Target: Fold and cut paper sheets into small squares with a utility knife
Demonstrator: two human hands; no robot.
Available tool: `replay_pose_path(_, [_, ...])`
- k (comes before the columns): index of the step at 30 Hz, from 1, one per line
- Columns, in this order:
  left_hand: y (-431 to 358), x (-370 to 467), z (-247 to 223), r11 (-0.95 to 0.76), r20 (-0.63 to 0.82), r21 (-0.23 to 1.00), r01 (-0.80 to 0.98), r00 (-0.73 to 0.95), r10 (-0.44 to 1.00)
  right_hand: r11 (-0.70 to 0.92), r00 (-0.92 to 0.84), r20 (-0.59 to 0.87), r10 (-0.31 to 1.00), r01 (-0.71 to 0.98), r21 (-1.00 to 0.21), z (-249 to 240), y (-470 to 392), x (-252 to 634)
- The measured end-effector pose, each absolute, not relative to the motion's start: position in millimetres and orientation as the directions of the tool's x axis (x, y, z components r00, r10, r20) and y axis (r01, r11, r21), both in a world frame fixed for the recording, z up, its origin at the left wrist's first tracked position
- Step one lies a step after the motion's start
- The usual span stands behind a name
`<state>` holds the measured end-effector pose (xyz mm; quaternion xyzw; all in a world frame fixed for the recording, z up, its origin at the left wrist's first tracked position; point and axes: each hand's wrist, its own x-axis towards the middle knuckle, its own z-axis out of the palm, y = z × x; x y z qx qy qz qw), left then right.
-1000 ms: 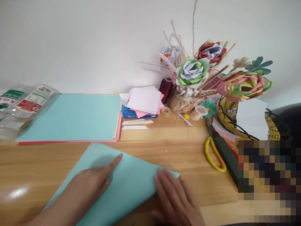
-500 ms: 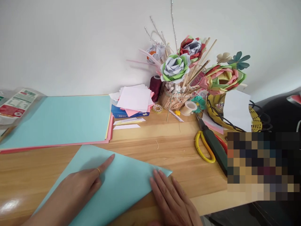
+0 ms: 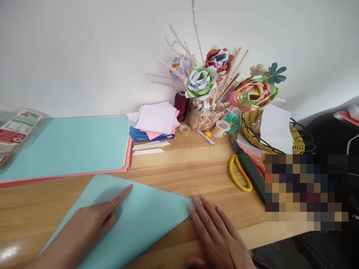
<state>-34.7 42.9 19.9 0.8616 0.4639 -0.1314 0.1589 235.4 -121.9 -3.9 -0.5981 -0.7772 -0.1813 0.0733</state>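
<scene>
A folded sheet of light blue paper lies flat on the wooden table, its pointed corner toward the right. My left hand rests on it with the index finger stretched out, its tip pressing near the upper edge; a ring is on that hand, and its other fingers are curled or partly hidden. Over the right corner of the sheet lies my right hand, flat, with fingertips spread and covering the very point of the paper. Neither hand grips anything.
A stack of coloured sheets lies at the left, near a plastic package. Behind are white paper squares, a pot of paper flowers, and a yellow basket. Scissors and a dark green tool lie right.
My right hand has slid outward along the paper to its right corner, now covering the tip. The left index finger stays at the upper edge. The view has turned slightly.
</scene>
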Motion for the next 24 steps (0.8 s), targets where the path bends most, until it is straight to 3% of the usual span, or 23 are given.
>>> replay_pose_path(15, [42, -45, 10, -0.541, -0.351, 0.138, 0.830, 0.551, 0.757, 0.205, -0.245, 0.323, 0.914, 0.967, 0.154, -6, -123, 234])
replay_pose_path(24, [41, -43, 9, -0.556, -0.310, 0.131, 0.821, 0.566, 0.764, 0.036, -0.048, 0.291, 0.955, 0.998, 0.045, -17, -134, 231])
